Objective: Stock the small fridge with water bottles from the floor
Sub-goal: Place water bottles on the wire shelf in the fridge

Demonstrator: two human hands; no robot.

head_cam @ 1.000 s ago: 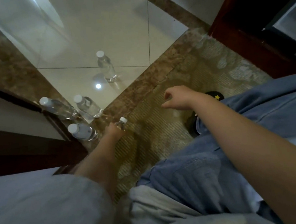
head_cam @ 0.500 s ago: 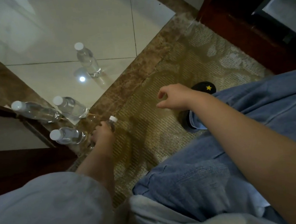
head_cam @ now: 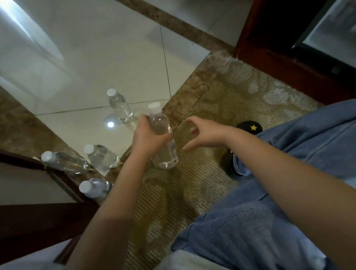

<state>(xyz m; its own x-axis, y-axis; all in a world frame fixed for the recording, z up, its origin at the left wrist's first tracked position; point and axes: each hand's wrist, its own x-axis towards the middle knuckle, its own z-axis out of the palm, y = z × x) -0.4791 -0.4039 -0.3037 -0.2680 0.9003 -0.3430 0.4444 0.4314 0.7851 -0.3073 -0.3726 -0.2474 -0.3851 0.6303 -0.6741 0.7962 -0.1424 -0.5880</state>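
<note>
The left hand (head_cam: 148,138) grips the held bottle (head_cam: 167,155) round its middle, fingers curled about it, white cap up, lifted clear of the patterned carpet (head_cam: 201,198) at the centre of the frame. The right hand (head_cam: 207,131) hangs just beside it, apart from it, fingers spread and bent, holding nothing. On the pale tile (head_cam: 98,55) just above the left hand stands a lone bottle (head_cam: 120,105). At middle left, by a dark wooden frame (head_cam: 27,218), stand a far-left bottle (head_cam: 64,162), a middle bottle (head_cam: 102,156) and a lowest bottle (head_cam: 93,187). The small fridge (head_cam: 340,14) sits at upper right inside a reddish cabinet (head_cam: 273,43). Right of the hands, below the fridge, are a black shoe (head_cam: 248,127) with a yellow star and a jeans leg (head_cam: 288,189)
</note>
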